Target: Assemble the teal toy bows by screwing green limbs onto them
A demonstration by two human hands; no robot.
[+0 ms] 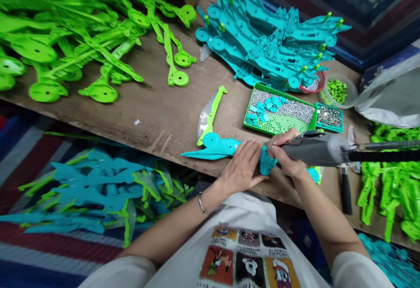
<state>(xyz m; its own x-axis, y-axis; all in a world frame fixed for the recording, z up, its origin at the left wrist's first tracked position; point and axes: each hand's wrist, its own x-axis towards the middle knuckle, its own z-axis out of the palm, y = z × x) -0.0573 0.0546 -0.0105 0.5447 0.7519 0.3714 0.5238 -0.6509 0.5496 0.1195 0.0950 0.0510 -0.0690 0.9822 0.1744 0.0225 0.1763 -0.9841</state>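
At the table's front edge lies a teal plastic toy body [216,147], with a bright green arm [215,111] bearing a clear blade-like piece at its left end. My left hand [243,161] rests over the body's middle, fingers stretched across it and thumb along its near side. My right hand [288,150] is closed around a grey power screwdriver [315,147], which lies nearly level in view. Its tip is hidden by my fingers beside the teal body's raised middle. Part of the body's right end, with a teal disc [314,174], shows beyond my right wrist.
A green tray [280,124] holds screws and small teal pieces, next to a small tray of metal discs [330,118] and a tub of green bits [337,92]. Teal shells [262,39] and green arms [65,52] are piled behind. A black-handled tool [345,192] lies right. Assembled toys [95,178] lie below left.
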